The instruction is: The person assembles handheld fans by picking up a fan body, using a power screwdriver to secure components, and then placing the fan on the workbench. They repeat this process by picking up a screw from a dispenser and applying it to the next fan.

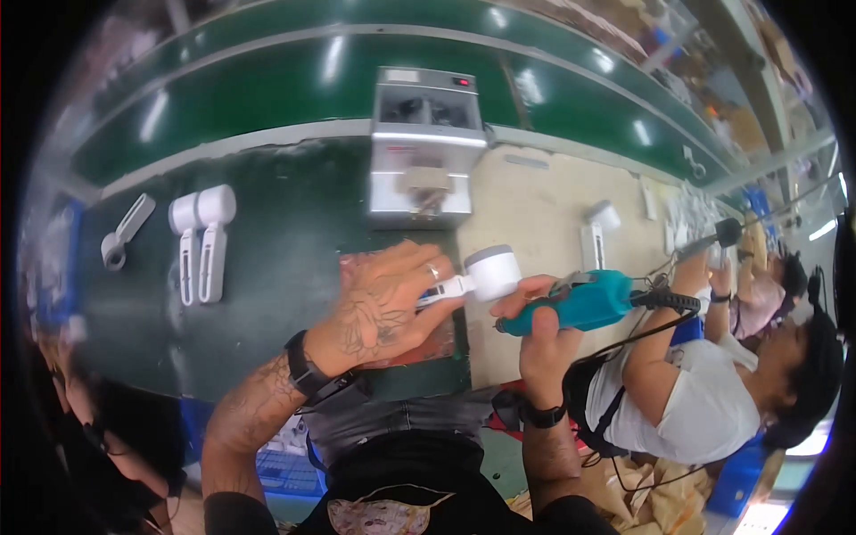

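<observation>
My left hand (383,308) is closed around the slim handle of a white handheld device (492,273). Its round, drum-shaped head with a grey rim sticks out to the right of my fingers. Under the hand lies a reddish mat (419,351). In my right hand (546,348) is a teal electric screwdriver (588,303), gripped round its body. Its tip points left, just below the device's head and apart from it. A black cable runs from its rear end to the right.
A silver box-shaped machine (423,160) with a small red display stands ahead. Two similar white devices (212,254) lie at left, with a white ring-ended part (127,232) farther left. Another device (595,242) lies at right. Beside me on the right sits a co-worker (695,392).
</observation>
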Available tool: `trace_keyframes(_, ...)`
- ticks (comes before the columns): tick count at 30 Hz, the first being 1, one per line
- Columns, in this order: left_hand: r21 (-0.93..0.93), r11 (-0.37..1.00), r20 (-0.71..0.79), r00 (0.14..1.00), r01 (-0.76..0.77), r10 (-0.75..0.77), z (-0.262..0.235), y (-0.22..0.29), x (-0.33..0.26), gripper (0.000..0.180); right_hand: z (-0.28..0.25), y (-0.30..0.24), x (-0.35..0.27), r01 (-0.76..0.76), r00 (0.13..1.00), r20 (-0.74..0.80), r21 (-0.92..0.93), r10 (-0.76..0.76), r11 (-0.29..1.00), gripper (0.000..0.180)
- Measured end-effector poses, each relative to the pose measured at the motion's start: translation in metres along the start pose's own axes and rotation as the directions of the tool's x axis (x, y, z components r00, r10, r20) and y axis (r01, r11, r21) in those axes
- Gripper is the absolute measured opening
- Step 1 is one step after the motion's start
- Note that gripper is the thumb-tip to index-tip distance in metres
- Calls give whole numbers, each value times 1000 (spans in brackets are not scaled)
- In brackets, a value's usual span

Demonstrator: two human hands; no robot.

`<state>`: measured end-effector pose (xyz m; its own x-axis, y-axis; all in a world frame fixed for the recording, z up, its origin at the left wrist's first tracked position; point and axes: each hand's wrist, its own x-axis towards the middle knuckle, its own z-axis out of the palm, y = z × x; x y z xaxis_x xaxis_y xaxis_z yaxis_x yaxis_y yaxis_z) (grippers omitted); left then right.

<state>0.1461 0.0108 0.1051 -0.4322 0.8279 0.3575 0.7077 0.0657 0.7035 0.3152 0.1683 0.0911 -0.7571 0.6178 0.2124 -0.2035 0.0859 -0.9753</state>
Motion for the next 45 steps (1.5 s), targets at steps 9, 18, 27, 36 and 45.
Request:
trace_keyframes(9, 16, 1000, 71, 997, 4, -5, 2, -36, -19, 27, 36, -37, 20, 60, 997, 48, 62, -63, 996, 68)
trace_keyframes(18, 46, 995, 0, 996, -91, 91, 7, -45, -31, 36, 103, -28, 110, 309, 947, 60, 99, -315, 946, 49)
trace_keyframes(27, 15, 998, -14, 998, -57, 58, 5, -45, -28, 41, 116, 6, 130, 305, 940, 139, 59, -310, 951, 41)
trace_keyframes(36, 38, 999, -39, 999, -28, 30, 5, -47, -27, 39, 91, -15, 85, 209, 963, 151, 104, -223, 972, 49)
trace_keyframes(45, 7, 1000, -4, 1000, 20, -20, 1, -44, -27, 38, 80, -11, 71, 137, 977, 156, 80, -148, 987, 64)
